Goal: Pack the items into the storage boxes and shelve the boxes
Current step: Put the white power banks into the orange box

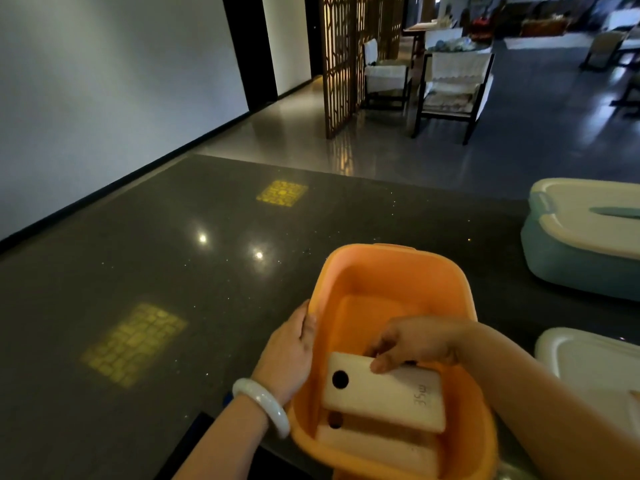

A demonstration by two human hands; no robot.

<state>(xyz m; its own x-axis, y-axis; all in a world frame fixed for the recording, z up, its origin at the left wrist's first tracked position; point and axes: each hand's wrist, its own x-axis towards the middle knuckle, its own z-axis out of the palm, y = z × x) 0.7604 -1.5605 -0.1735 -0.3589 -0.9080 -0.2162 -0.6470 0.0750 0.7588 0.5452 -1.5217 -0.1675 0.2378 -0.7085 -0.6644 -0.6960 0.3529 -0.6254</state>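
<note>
Head view had the left hand [289,348] gripping the rim of the orange box [398,271] on the bench [173,271], right hand [412,342] pinching a white power bank [384,396] low inside it. Looked like a reflection underneath, maybe. I'd lay it flat, then let go.

**Gloss on stone, sheen on plastic**

The worktop [173,271] shows polished dark stone, speckled, mirroring two lamps. The orange storage box [398,271] looks like smooth plastic with a soft sheen. The white power bank [384,396] is matt plastic. The bangle [263,403] gleams glassy and pale. Over right, the teal box [571,268] carries a satin plastic lid.
</note>
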